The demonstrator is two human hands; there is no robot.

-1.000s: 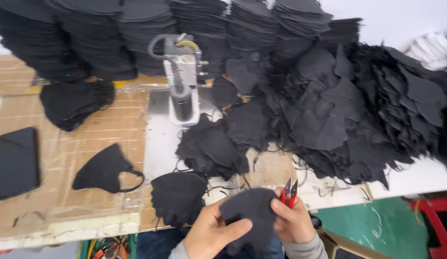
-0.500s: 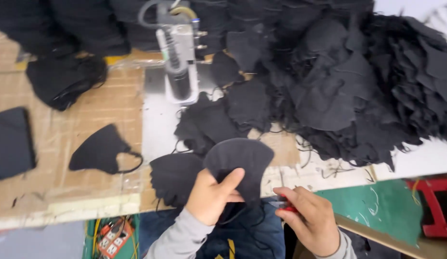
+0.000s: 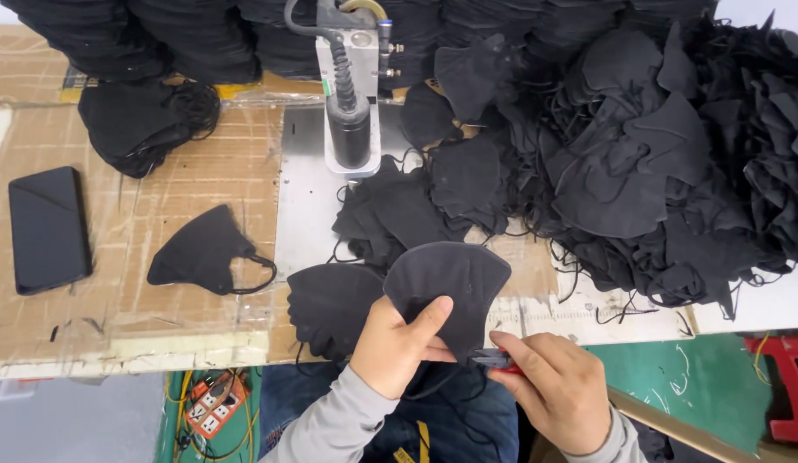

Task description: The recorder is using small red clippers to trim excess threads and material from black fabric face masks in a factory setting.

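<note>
Here the left hand (image 3: pixel 399 347) pinches a black mask (image 3: pixel 446 287) at its lower edge, thumb on the front and fingers behind; the mask stands up over the near edge of the worktop (image 3: pixel 116 326), at about 6 o'clock. The right hand (image 3: pixel 558 386) is closed on small red-handled snips (image 3: pixel 495 360), whose tip touches the mask's lower right edge. At 12 o'clock stands a welding head (image 3: pixel 352 94) on a metal plate (image 3: pixel 300 197). A big pile of masks (image 3: pixel 656 154) fills 1 to 3 o'clock. One mask (image 3: pixel 202 250) lies alone at 9 o'clock, with a dark phone (image 3: pixel 48 227) farther left. Stacks (image 3: pixel 142 39) line the far edge at 11 o'clock. A power strip (image 3: pixel 212 401) shows below the worktop at 7 o'clock.
</note>
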